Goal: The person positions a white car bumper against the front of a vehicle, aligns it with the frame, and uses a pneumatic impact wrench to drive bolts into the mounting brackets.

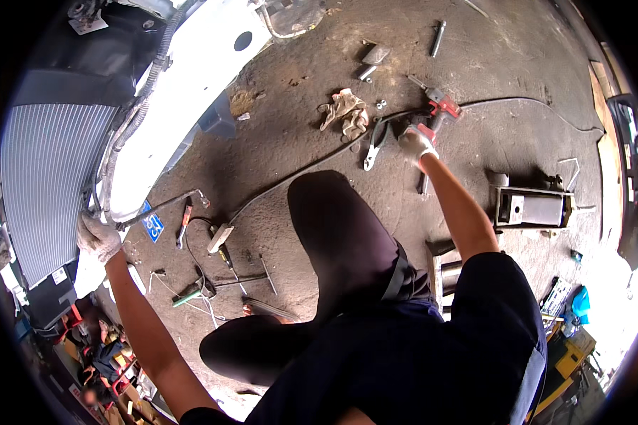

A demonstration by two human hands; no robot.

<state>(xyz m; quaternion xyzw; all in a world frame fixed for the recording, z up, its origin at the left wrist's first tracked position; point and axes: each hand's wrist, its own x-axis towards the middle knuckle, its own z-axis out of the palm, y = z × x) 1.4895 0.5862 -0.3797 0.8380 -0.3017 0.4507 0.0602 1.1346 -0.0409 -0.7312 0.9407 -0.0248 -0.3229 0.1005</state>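
The floor (262, 212) is brown and dirty, with tools lying all over it. In the head view, your right hand (416, 145), in a white glove, is at the end of the red and grey power tool (443, 105). That tool is on the floor ahead of you; I can't tell if your fingers are tight on it. Your left hand (98, 242), gloved too, is by the low end of the white car panel (191, 78); its grip is hidden. Pliers (376, 145) lie near your right hand, beside a crumpled cloth (347, 113).
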